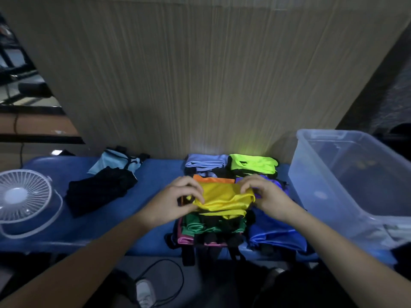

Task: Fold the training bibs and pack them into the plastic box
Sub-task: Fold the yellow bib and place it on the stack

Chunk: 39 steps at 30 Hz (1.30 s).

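Observation:
A yellow bib lies folded on top of a pile in the middle of the blue table. My left hand pinches its left edge and my right hand pinches its right edge. Under it show an orange bib, a green bib and a pink bib. A blue bib lies to the right. Folded lilac and neon green bibs sit behind. The clear plastic box stands at the right; whether it holds any bib is unclear.
A white desk fan stands at the table's left end. A black garment and a light blue bag lie left of centre. A cardboard wall backs the table. Cables and a plug lie on the floor.

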Each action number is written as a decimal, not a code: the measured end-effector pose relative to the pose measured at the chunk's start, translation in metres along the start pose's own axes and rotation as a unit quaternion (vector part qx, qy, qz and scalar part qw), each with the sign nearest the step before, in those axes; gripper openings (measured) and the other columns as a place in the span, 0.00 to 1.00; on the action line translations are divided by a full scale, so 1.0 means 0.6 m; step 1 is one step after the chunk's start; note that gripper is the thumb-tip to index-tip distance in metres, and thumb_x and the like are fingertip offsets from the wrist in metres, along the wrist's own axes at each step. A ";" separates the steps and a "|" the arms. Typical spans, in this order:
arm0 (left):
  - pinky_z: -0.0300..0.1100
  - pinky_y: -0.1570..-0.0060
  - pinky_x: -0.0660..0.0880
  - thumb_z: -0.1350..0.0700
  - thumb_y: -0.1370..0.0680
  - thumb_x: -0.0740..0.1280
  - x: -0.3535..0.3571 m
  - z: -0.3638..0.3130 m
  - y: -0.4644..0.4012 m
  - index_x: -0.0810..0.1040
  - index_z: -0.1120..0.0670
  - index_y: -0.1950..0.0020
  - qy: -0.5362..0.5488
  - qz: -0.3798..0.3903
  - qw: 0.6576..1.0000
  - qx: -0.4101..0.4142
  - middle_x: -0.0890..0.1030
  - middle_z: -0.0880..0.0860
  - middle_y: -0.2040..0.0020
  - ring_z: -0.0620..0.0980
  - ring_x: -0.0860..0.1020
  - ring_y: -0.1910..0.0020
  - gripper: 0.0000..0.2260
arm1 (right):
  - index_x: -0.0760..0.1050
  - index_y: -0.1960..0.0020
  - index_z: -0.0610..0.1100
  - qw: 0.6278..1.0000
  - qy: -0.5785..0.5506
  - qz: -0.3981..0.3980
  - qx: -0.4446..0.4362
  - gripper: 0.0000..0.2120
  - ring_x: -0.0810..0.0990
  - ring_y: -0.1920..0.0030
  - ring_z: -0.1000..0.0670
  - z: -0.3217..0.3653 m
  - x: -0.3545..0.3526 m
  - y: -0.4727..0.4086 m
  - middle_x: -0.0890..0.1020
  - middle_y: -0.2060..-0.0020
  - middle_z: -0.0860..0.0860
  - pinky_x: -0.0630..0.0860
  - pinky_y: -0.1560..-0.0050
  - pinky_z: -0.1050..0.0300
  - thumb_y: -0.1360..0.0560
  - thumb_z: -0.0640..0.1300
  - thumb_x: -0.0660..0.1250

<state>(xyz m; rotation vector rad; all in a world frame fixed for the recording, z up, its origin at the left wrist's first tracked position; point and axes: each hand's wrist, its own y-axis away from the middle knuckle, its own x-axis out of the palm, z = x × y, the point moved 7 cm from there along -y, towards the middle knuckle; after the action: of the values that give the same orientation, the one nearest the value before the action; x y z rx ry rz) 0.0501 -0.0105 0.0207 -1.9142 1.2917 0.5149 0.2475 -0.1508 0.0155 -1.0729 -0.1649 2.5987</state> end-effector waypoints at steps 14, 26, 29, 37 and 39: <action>0.45 0.43 0.74 0.47 0.25 0.75 0.026 0.053 -0.047 0.76 0.44 0.34 -0.086 0.057 0.977 -0.185 0.72 0.42 0.37 0.43 0.75 0.44 0.21 | 0.72 0.49 0.56 0.988 0.093 0.062 0.110 0.21 0.72 0.41 0.52 -0.004 0.036 0.001 0.73 0.44 0.56 0.73 0.38 0.49 0.34 0.54 0.80; 0.43 0.58 0.73 0.50 0.32 0.81 0.026 0.065 -0.014 0.73 0.47 0.56 0.058 0.065 0.968 -0.236 0.78 0.47 0.57 0.44 0.77 0.59 0.16 | 0.66 0.39 0.63 0.990 0.081 0.041 0.107 0.32 0.69 0.37 0.55 0.023 0.031 0.013 0.71 0.37 0.62 0.70 0.38 0.55 0.35 0.50 0.81; 0.42 0.58 0.74 0.56 0.31 0.81 0.022 0.053 -0.012 0.73 0.52 0.56 0.149 0.057 0.958 -0.238 0.79 0.48 0.59 0.44 0.78 0.60 0.16 | 0.69 0.43 0.62 0.995 0.008 0.033 0.090 0.28 0.73 0.44 0.59 0.040 0.021 0.017 0.73 0.43 0.63 0.72 0.50 0.65 0.33 0.43 0.80; 0.45 0.56 0.80 0.58 0.29 0.78 -0.059 0.067 -0.071 0.78 0.56 0.44 0.309 -0.096 0.901 -0.289 0.85 0.53 0.51 0.52 0.84 0.52 0.17 | 0.73 0.40 0.53 0.965 -0.213 -0.057 0.141 0.27 0.77 0.49 0.46 0.036 -0.013 -0.063 0.74 0.46 0.49 0.80 0.48 0.41 0.33 0.34 0.79; 0.47 0.52 0.81 0.57 0.29 0.79 -0.067 0.088 -0.091 0.78 0.56 0.42 0.293 -0.106 0.902 -0.298 0.85 0.54 0.48 0.53 0.84 0.49 0.18 | 0.73 0.40 0.51 0.963 -0.210 -0.069 0.153 0.26 0.77 0.50 0.45 0.023 -0.014 -0.088 0.74 0.48 0.50 0.79 0.47 0.39 0.31 0.33 0.77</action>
<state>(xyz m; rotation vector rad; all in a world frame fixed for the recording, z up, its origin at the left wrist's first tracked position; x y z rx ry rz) 0.0877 0.0657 0.0348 -2.8475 1.3494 0.2297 0.2569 -0.1037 0.0431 -0.3840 0.0652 2.5773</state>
